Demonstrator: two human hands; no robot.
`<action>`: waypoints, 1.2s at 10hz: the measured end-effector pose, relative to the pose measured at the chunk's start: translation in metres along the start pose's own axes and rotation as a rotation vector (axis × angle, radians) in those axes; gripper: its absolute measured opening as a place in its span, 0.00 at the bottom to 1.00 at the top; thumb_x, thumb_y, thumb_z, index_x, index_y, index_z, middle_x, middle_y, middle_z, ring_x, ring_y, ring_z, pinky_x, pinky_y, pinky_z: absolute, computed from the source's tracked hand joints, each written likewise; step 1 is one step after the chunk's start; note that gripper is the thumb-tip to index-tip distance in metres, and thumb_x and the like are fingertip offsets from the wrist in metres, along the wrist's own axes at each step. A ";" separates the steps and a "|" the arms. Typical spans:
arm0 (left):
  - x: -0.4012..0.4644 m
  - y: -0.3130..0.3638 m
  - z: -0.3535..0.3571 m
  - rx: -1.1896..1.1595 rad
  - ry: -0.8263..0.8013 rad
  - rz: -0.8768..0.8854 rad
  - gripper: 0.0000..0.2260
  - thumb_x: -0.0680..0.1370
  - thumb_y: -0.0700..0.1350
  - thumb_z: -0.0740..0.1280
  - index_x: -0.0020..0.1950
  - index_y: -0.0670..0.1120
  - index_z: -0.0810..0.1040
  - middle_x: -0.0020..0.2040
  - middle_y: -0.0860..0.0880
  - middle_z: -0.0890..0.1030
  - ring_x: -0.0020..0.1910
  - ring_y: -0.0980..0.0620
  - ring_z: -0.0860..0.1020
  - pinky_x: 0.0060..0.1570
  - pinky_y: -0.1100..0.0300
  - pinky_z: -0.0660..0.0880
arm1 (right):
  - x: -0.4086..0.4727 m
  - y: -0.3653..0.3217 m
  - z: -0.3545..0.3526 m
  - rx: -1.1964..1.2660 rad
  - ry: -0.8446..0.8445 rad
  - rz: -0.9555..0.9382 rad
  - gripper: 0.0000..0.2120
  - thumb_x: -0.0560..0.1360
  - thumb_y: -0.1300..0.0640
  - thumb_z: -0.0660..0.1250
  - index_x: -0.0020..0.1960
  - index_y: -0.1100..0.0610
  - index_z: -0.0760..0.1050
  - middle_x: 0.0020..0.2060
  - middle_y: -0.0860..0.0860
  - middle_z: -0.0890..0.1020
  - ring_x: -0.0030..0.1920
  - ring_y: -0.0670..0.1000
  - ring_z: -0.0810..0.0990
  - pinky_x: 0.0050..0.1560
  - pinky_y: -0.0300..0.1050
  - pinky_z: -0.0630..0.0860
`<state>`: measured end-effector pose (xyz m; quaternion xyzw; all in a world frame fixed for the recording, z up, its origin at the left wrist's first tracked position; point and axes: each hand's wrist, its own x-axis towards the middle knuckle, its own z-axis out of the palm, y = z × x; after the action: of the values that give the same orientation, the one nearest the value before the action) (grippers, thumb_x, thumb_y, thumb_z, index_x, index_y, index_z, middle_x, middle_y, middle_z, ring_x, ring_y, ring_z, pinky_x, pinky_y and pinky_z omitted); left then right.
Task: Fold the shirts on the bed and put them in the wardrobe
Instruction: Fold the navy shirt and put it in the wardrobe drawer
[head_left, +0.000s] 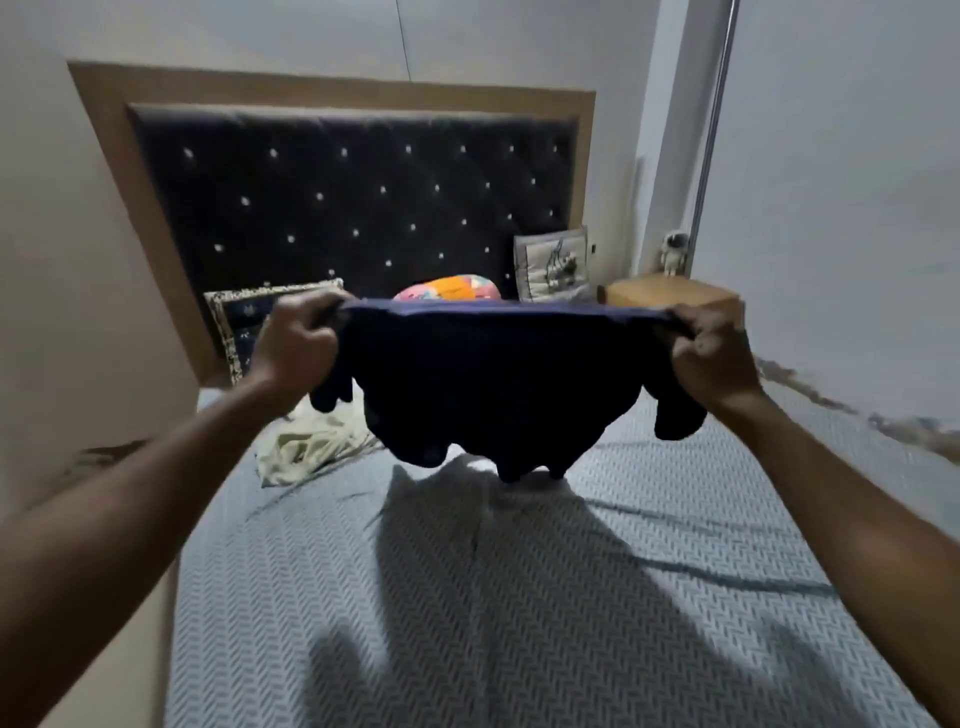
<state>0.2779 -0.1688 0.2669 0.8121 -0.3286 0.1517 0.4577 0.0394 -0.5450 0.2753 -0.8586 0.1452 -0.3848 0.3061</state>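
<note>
1. A dark navy shirt (488, 384) hangs in the middle of the frame, stretched out flat between two raised hands and held up clear of the bed (519, 597).
2. The left hand (298, 340), at centre left, has its fingers curled tight around one top corner of the shirt.
3. The right hand (714, 353), at centre right, is clenched the same way around the other top corner.
4. The shirt's upper edge runs taut and nearly level between the fists; its lower part hangs in loose folds, and its shadow falls on the bed below.
5. A pale cream garment (306, 447) lies crumpled on the bed at centre left, just below the left hand.
6. The bed has a grey cover with a zigzag weave and fills the lower half of the frame.
7. A dark tufted headboard (358, 197) with a wooden frame fills the upper middle.
8. Against it sit a dark patterned pillow (244, 322) at left, a colourful cushion (452, 288) in the middle, and a grey pillow (553, 265) at right.
9. A wooden nightstand (670, 293) stands at upper right, with a small white figure (674, 252) behind it.
</note>
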 end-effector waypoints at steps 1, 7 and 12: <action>-0.099 0.001 0.022 0.091 -0.134 -0.186 0.13 0.72 0.37 0.62 0.47 0.50 0.83 0.41 0.50 0.84 0.39 0.52 0.79 0.40 0.59 0.73 | -0.082 0.048 0.024 -0.055 -0.153 0.009 0.09 0.77 0.62 0.68 0.54 0.56 0.84 0.42 0.53 0.86 0.43 0.55 0.83 0.43 0.49 0.78; -0.451 -0.077 0.073 0.426 -1.029 -0.303 0.22 0.68 0.45 0.59 0.58 0.51 0.84 0.51 0.50 0.81 0.52 0.48 0.78 0.51 0.59 0.71 | -0.453 0.164 0.033 -0.356 -0.796 0.092 0.14 0.71 0.50 0.66 0.51 0.53 0.86 0.50 0.47 0.84 0.52 0.52 0.82 0.53 0.46 0.78; -0.459 -0.033 0.127 0.537 -1.233 -0.061 0.06 0.71 0.45 0.69 0.43 0.51 0.72 0.45 0.49 0.78 0.47 0.46 0.77 0.46 0.49 0.76 | -0.477 0.141 0.059 -0.530 -0.781 -0.335 0.07 0.65 0.49 0.62 0.39 0.49 0.75 0.33 0.44 0.75 0.35 0.50 0.75 0.42 0.47 0.63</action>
<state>-0.0462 -0.0829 -0.0737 0.8448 -0.4575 -0.2763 -0.0274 -0.2340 -0.3979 -0.1170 -0.9983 -0.0275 -0.0282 0.0427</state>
